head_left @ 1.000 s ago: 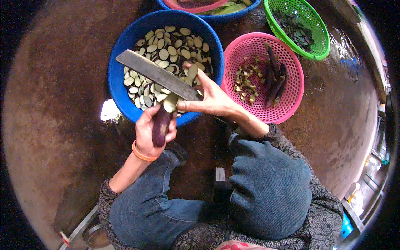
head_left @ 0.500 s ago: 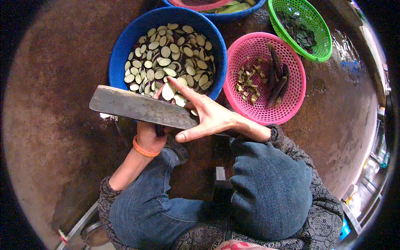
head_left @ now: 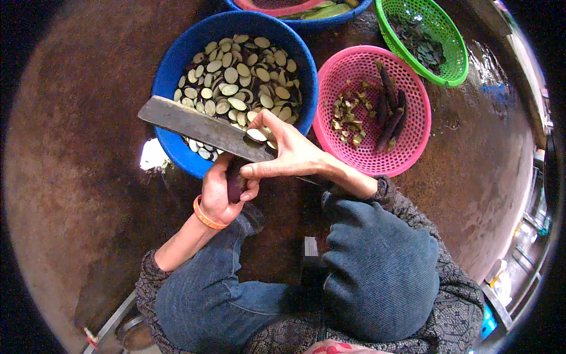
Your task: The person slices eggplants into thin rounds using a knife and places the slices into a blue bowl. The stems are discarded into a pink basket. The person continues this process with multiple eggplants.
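My left hand (head_left: 217, 192), with an orange band at the wrist, is closed round a dark purple eggplant (head_left: 236, 184). Across the eggplant's far end lies the wide dark blade of a large knife (head_left: 197, 125), pointing to the left. My right hand (head_left: 298, 154) holds the knife, its thumb against the eggplant and its fingers beyond the blade; the handle is mostly hidden. A pale slice (head_left: 256, 135) sits by the right fingers at the blade's far side. Just beyond, a blue basin (head_left: 171, 65) holds many oval eggplant slices (head_left: 230, 75).
Right of the basin stands a pink basket (head_left: 421, 118) with whole eggplants (head_left: 386, 109) and cut stem caps (head_left: 348, 115). A green basket (head_left: 460, 56) with dark leafy pieces is at the far right. Another blue basin (head_left: 318, 23) stands at the top. The brown floor (head_left: 82, 147) looks wet in places.
The knife has tilted, its tip rising away from me. My left hand has turned, so the eggplant shows more. My right fingers have curled and the thumb has come onto the eggplant.
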`<action>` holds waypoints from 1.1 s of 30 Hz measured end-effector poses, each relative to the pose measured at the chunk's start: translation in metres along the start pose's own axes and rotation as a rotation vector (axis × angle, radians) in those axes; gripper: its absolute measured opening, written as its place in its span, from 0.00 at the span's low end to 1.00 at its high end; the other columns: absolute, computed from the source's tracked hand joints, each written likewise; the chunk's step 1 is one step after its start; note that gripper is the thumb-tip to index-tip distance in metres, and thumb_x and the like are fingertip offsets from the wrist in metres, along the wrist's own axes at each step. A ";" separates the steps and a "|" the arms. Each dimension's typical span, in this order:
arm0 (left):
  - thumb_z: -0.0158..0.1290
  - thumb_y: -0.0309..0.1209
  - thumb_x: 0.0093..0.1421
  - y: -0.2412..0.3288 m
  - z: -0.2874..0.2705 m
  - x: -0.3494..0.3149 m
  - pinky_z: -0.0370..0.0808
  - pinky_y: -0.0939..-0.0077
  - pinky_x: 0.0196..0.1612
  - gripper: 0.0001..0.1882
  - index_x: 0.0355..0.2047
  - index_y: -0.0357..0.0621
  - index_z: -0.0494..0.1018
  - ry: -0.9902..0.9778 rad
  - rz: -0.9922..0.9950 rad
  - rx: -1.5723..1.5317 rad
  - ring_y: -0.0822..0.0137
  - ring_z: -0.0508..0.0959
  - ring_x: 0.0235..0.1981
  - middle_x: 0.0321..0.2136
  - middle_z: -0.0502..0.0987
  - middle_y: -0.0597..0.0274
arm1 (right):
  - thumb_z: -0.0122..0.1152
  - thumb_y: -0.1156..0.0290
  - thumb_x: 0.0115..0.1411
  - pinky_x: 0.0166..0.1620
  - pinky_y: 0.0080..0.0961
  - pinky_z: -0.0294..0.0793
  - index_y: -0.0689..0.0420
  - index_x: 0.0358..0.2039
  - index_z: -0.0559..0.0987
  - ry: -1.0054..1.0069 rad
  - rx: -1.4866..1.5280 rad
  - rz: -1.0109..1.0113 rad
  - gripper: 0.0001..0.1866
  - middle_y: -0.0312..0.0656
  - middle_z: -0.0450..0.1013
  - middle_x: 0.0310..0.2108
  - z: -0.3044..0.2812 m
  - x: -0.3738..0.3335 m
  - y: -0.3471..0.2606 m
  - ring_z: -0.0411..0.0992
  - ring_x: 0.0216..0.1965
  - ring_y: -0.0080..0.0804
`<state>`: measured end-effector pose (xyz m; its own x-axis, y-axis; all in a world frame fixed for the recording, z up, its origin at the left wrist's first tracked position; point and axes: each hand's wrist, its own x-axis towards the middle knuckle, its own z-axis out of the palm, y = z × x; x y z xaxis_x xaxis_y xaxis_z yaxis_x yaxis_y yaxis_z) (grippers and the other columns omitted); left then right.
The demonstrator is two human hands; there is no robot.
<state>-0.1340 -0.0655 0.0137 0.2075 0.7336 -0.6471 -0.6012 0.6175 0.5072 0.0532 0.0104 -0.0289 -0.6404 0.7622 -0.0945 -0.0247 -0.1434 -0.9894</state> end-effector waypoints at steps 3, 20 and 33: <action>0.40 0.51 0.70 0.004 0.002 0.003 0.63 0.79 0.13 0.23 0.44 0.45 0.73 -0.025 -0.059 -0.031 0.68 0.70 0.16 0.24 0.75 0.60 | 0.83 0.47 0.43 0.51 0.33 0.75 0.63 0.47 0.69 0.035 0.085 0.007 0.43 0.49 0.77 0.42 -0.001 0.002 0.002 0.76 0.46 0.35; 0.44 0.49 0.72 0.010 0.003 0.004 0.71 0.76 0.27 0.18 0.48 0.50 0.72 0.187 0.143 -0.118 0.71 0.74 0.27 0.35 0.77 0.64 | 0.79 0.43 0.45 0.74 0.36 0.46 0.70 0.73 0.45 -0.093 0.101 -0.200 0.71 0.64 0.50 0.72 0.000 -0.010 0.005 0.49 0.75 0.49; 0.38 0.49 0.74 0.002 0.008 -0.006 0.54 0.81 0.14 0.20 0.42 0.48 0.72 0.034 -0.079 0.079 0.77 0.59 0.13 0.22 0.70 0.69 | 0.78 0.42 0.44 0.56 0.37 0.71 0.64 0.54 0.72 -0.023 -0.076 -0.012 0.47 0.54 0.77 0.46 0.000 0.000 0.001 0.75 0.51 0.43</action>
<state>-0.1303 -0.0661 0.0231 0.2251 0.6724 -0.7051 -0.5212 0.6946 0.4960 0.0532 0.0109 -0.0304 -0.6577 0.7490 -0.0807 0.0249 -0.0855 -0.9960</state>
